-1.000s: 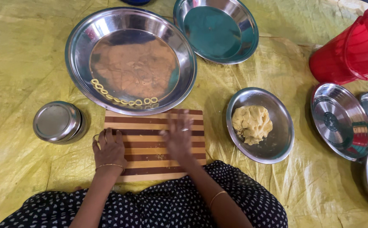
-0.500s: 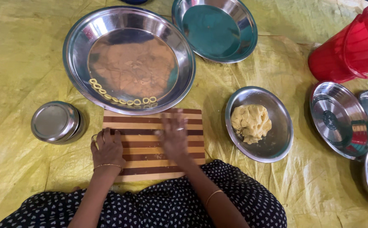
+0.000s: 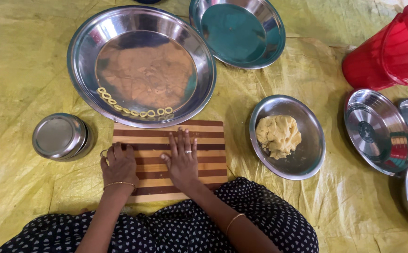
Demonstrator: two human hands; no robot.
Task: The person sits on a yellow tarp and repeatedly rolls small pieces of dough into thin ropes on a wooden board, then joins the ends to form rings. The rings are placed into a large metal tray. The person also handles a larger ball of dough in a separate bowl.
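Note:
A striped wooden board (image 3: 208, 140) lies on the yellow sheet in front of my lap. My right hand (image 3: 181, 157) presses flat on its middle, palm down and fingers stretched; anything under the palm is hidden. My left hand (image 3: 118, 165) rests at the board's left edge with its fingers curled. A small pale dough loop (image 3: 103, 153) shows at its fingertips, and I cannot tell whether it is gripped. Just beyond the board stands a large steel plate (image 3: 80, 84) with a row of dough rings (image 3: 133, 111) along its near side.
A steel bowl (image 3: 309, 161) with a dough lump (image 3: 278, 136) stands right of the board, and a lidded steel container (image 3: 59, 136) left. A second steel plate (image 3: 241, 30) lies at the back. A red bucket (image 3: 391, 47) and more steel dishes (image 3: 377, 131) sit at right.
My right hand has slid a little to the left across the board, still flat. My left hand has stayed at the board's left edge.

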